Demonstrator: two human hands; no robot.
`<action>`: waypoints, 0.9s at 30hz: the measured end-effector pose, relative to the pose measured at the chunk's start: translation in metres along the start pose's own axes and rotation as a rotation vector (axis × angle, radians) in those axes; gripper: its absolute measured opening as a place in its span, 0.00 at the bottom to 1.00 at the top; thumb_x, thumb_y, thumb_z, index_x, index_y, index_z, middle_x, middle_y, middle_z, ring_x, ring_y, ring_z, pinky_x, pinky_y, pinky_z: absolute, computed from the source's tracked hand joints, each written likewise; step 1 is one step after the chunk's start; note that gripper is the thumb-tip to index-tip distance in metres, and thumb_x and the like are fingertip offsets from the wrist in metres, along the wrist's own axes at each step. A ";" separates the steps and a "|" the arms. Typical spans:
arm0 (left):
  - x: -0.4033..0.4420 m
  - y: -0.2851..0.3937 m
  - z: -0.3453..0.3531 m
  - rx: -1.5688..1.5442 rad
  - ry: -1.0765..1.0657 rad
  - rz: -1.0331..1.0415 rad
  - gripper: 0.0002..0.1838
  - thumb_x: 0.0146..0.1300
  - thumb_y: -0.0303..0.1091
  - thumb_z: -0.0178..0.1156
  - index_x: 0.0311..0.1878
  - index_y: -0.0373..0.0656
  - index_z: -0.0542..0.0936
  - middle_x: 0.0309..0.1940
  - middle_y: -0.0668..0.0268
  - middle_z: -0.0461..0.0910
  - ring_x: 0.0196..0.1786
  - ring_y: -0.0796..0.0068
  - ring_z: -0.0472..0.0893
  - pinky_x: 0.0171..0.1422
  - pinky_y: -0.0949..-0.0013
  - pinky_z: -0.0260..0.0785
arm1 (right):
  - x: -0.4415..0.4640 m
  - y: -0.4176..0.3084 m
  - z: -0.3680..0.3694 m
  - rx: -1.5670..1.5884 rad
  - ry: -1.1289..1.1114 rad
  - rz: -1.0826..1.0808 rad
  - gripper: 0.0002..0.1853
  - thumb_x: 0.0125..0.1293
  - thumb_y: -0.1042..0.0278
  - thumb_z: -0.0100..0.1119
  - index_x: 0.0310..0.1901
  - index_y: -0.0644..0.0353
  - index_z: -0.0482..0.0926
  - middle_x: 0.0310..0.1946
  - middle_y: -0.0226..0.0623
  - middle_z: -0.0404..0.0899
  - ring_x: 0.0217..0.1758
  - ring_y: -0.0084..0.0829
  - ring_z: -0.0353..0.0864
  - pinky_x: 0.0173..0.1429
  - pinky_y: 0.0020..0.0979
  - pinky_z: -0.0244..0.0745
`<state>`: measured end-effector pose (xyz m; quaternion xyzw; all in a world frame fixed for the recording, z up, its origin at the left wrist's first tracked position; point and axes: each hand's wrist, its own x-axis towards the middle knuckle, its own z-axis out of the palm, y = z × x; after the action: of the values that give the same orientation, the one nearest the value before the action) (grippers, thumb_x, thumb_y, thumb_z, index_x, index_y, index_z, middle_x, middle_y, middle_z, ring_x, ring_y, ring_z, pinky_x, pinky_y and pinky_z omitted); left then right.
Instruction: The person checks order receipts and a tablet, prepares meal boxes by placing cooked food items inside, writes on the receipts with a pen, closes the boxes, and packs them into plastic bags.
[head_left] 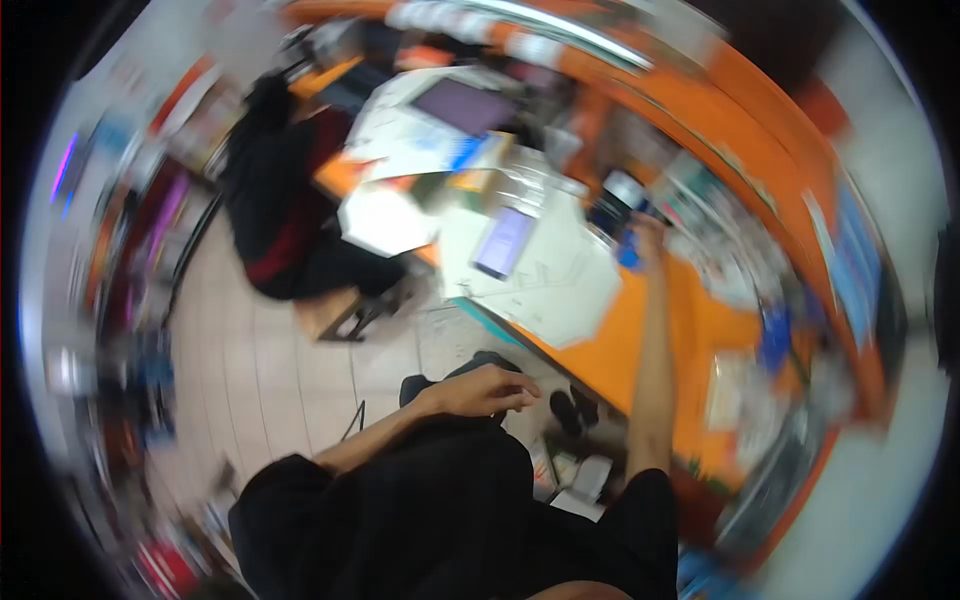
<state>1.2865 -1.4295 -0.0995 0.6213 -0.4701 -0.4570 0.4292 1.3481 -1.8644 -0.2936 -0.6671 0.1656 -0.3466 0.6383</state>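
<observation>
My left hand [487,391] hovers over my lap near the table's front edge, fingers loosely stretched and apart, with nothing in it. My right arm reaches far across the orange table [612,368]. At its end, my right hand [649,238] is blurred beside a small blue object [629,250]; whether it grips or only touches this, I cannot tell. Just beyond that hand is a dark container with a white top [622,190]. To its left, a purple phone-like rectangle [504,242] lies on white sheets [560,300] with faint marks.
Another person in dark clothes [285,200] sits on a stool [328,312] at the left. Clear plastic bags [705,255] crowd the table's back right. A yellow box [482,170] and a dark flat panel [463,105] lie farther back. Shelves [115,250] line the left wall.
</observation>
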 end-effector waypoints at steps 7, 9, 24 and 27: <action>-0.022 -0.030 -0.065 -0.178 0.479 -0.073 0.17 0.73 0.38 0.54 0.53 0.34 0.78 0.40 0.60 0.84 0.41 0.70 0.83 0.46 0.67 0.73 | 0.151 0.069 0.036 -1.737 -0.384 0.327 0.28 0.55 0.51 0.63 0.52 0.64 0.77 0.52 0.51 0.80 0.56 0.46 0.80 0.56 0.46 0.76; -0.017 -0.022 -0.086 -0.195 0.537 -0.108 0.16 0.73 0.38 0.53 0.53 0.36 0.79 0.39 0.60 0.84 0.40 0.71 0.82 0.44 0.66 0.73 | 0.158 0.053 0.045 -1.698 -0.495 0.291 0.30 0.54 0.53 0.64 0.54 0.65 0.75 0.52 0.52 0.79 0.57 0.46 0.80 0.56 0.46 0.76; 0.146 0.016 -0.149 -0.315 0.253 -0.049 0.23 0.74 0.48 0.53 0.46 0.32 0.82 0.35 0.62 0.82 0.43 0.78 0.79 0.46 0.73 0.69 | 0.000 -0.274 0.086 -0.155 -0.471 0.687 0.21 0.52 0.67 0.75 0.47 0.63 0.79 0.34 0.34 0.83 0.33 0.22 0.81 0.40 0.29 0.78; 0.190 0.039 -0.143 -0.503 0.132 -0.115 0.25 0.73 0.51 0.54 0.43 0.32 0.83 0.32 0.65 0.82 0.40 0.79 0.79 0.45 0.74 0.69 | -0.053 -0.317 0.089 -0.088 -0.335 0.557 0.18 0.55 0.74 0.72 0.47 0.65 0.78 0.32 0.33 0.84 0.34 0.24 0.83 0.41 0.29 0.78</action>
<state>1.4444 -1.6072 -0.0627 0.5491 -0.2765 -0.5417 0.5732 1.3004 -1.7218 0.0043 -0.6710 0.2492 -0.0368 0.6974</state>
